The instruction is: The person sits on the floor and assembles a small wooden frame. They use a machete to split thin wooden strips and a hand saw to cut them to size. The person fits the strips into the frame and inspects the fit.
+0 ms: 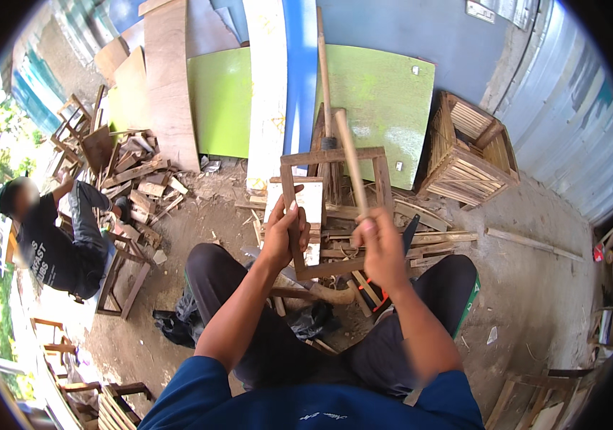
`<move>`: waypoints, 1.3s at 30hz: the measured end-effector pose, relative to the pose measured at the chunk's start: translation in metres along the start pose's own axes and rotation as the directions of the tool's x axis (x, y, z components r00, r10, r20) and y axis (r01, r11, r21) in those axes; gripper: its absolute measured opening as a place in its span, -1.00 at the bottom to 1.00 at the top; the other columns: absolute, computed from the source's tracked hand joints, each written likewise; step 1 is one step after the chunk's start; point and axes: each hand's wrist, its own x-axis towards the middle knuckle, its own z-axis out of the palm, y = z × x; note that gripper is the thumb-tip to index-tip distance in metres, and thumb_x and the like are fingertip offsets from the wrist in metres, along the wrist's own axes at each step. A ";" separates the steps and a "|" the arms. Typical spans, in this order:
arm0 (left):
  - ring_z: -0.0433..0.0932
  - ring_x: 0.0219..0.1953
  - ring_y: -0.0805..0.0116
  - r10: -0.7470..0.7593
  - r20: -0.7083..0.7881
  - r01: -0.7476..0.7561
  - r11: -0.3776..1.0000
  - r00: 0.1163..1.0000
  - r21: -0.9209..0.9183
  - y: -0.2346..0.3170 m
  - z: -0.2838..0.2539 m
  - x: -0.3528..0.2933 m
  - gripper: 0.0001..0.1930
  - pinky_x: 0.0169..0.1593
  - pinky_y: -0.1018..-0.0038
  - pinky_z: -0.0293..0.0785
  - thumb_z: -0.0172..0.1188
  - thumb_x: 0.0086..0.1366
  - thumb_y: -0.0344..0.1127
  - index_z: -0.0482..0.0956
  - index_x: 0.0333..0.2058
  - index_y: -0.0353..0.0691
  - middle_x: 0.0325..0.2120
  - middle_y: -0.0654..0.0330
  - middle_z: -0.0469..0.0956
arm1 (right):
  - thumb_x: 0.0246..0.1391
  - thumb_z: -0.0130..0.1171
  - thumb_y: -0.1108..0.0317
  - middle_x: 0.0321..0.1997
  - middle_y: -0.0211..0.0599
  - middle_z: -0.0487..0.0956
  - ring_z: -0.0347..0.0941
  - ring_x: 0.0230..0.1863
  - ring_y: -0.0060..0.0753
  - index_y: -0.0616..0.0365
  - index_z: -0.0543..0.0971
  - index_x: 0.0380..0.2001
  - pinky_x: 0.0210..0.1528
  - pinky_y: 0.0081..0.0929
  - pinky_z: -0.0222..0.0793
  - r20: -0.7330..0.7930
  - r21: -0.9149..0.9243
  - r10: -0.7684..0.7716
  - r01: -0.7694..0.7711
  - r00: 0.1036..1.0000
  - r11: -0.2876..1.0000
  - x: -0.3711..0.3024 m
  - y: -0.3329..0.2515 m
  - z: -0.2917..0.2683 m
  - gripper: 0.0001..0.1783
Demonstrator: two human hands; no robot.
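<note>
brown wood in both hands. left hand (286,233) wrapped round the left side of a rectangular frame (331,270), holding it up above the lap, between the knees. right hand (378,240) clenched on the lower end of a pale stick (352,161), which leans toward 12 o'clock and crosses in front of the frame's gap; cannot tell whether stick and frame touch.

progress, as judged: four sides of the frame meet at the corners, so the basic rectangle looks done. its middle has no slats or panel. stick is a separate piece, not fixed to anything visible; whether it is a part or a tool handle, cannot tell. joint tightness too small to read. if a filled frame is wanted, most of that is left.

close in: white board (311,215) behind the frame; black plastic bag (310,322) at 6 o'clock; loose strips (435,239) at 3 o'clock, unjoined. broom (325,86) upright at 12.

further out: slatted crate (471,154) at 2 o'clock, well past the frame in its making. scrap pile (141,172) at 10. co-worker (59,247) seated at 9, with a bare wooden stand (126,276) just beside.
</note>
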 end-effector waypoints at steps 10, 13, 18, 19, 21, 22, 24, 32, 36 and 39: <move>0.40 -0.71 0.40 -0.002 -0.082 -0.004 0.997 0.997 -0.071 -0.004 -0.004 0.004 -0.55 -0.66 0.47 0.38 -0.08 0.57 -0.19 0.24 0.36 -0.07 -0.58 0.25 0.36 | 0.43 0.00 0.43 -0.45 -0.32 0.62 0.49 -0.51 -0.62 0.32 0.54 -0.15 -0.48 -0.57 0.42 0.145 0.070 0.276 -0.289 0.950 0.955 -0.014 0.026 0.039 -0.82; 0.39 -0.72 0.40 -0.011 -0.082 0.003 0.995 0.997 -0.097 -0.005 -0.003 0.003 -0.55 -0.66 0.46 0.38 -0.04 0.55 -0.16 0.27 0.33 -0.07 -0.57 0.25 0.37 | 0.42 0.03 0.46 -0.38 -0.30 0.62 0.52 -0.47 -0.62 0.37 0.59 -0.08 -0.46 -0.57 0.47 0.053 -0.054 0.118 -0.116 0.992 0.992 -0.016 0.033 0.045 -0.79; 0.40 -0.70 0.40 -0.035 -0.103 0.022 0.992 0.994 -0.124 -0.006 -0.004 0.003 -0.58 -0.63 0.46 0.41 -0.02 0.52 -0.16 0.32 0.29 -0.08 -0.57 0.26 0.37 | 0.36 0.11 0.50 -0.40 -0.30 0.63 0.58 -0.42 -0.59 0.37 0.61 -0.11 -0.37 -0.55 0.55 0.150 0.175 0.388 -0.411 0.909 0.895 -0.022 0.031 0.052 -0.83; 0.43 -0.68 0.40 -0.045 -0.112 0.030 0.992 0.993 -0.126 -0.005 -0.004 0.003 -0.59 -0.59 0.44 0.45 -0.01 0.52 -0.16 0.33 0.27 -0.09 -0.56 0.26 0.38 | 0.34 0.13 0.50 -0.44 -0.30 0.64 0.60 -0.43 -0.58 0.35 0.62 -0.15 -0.38 -0.55 0.55 0.135 0.211 0.375 -0.396 0.917 0.894 -0.023 0.030 0.055 -0.86; 0.47 -0.62 0.39 -0.099 -0.144 0.080 0.988 0.985 -0.130 -0.005 -0.004 0.003 -0.61 -0.51 0.40 0.52 -0.01 0.52 -0.16 0.34 0.23 -0.10 -0.53 0.24 0.41 | 0.30 0.17 0.51 -0.46 -0.29 0.66 0.63 -0.42 -0.55 0.34 0.63 -0.21 -0.38 -0.54 0.56 0.112 0.211 0.356 -0.372 0.928 0.904 -0.025 0.028 0.057 -0.89; 0.50 -0.59 0.38 -0.051 -0.126 0.036 0.992 0.991 -0.118 -0.005 -0.003 0.004 -0.62 -0.47 0.37 0.54 0.00 0.51 -0.15 0.34 0.21 -0.11 -0.51 0.23 0.42 | 0.28 0.19 0.51 -0.46 -0.27 0.67 0.63 -0.42 -0.54 0.34 0.63 -0.23 -0.37 -0.53 0.56 0.105 0.176 0.350 -0.364 0.931 0.915 -0.025 0.027 0.059 -0.90; 0.54 -0.52 0.34 -0.014 -0.175 0.000 0.997 0.985 -0.077 -0.005 0.000 0.005 -0.64 -0.38 0.31 0.59 0.02 0.51 -0.13 0.34 0.17 -0.12 -0.47 0.20 0.45 | 0.25 0.23 0.50 -0.44 -0.24 0.69 0.65 -0.40 -0.52 0.34 0.63 -0.27 -0.35 -0.52 0.55 0.074 0.084 0.308 -0.313 0.949 0.946 -0.026 0.026 0.061 -0.91; 0.54 -0.43 0.25 -0.024 -0.118 0.003 0.983 0.993 -0.181 -0.008 -0.001 0.002 -0.64 -0.35 0.30 0.57 0.10 0.47 -0.14 0.35 0.14 -0.12 -0.35 0.22 0.44 | 0.18 0.30 0.49 -0.41 -0.17 0.72 0.67 -0.38 -0.44 0.33 0.65 -0.29 -0.30 -0.48 0.50 0.099 -0.061 0.219 -0.214 0.971 0.975 -0.025 0.023 0.056 -0.90; 0.54 -0.44 0.26 -0.048 -0.134 0.026 0.986 0.990 -0.163 -0.010 -0.005 0.004 -0.63 -0.38 0.29 0.57 0.11 0.47 -0.13 0.34 0.14 -0.11 -0.34 0.23 0.44 | 0.19 0.31 0.47 -0.33 -0.12 0.70 0.65 -0.41 -0.40 0.31 0.65 -0.25 -0.32 -0.44 0.49 0.069 -0.134 0.147 -0.137 0.987 0.981 -0.026 0.023 0.058 -0.87; 0.53 -0.42 0.28 -0.004 -0.134 -0.013 0.992 0.991 -0.124 -0.011 -0.005 0.005 -0.63 -0.35 0.29 0.58 0.12 0.48 -0.12 0.35 0.13 -0.11 -0.35 0.24 0.44 | 0.22 0.27 0.49 -0.32 -0.13 0.67 0.62 -0.44 -0.41 0.29 0.62 -0.22 -0.37 -0.43 0.47 0.088 -0.071 0.220 -0.215 0.971 0.974 -0.022 0.020 0.054 -0.89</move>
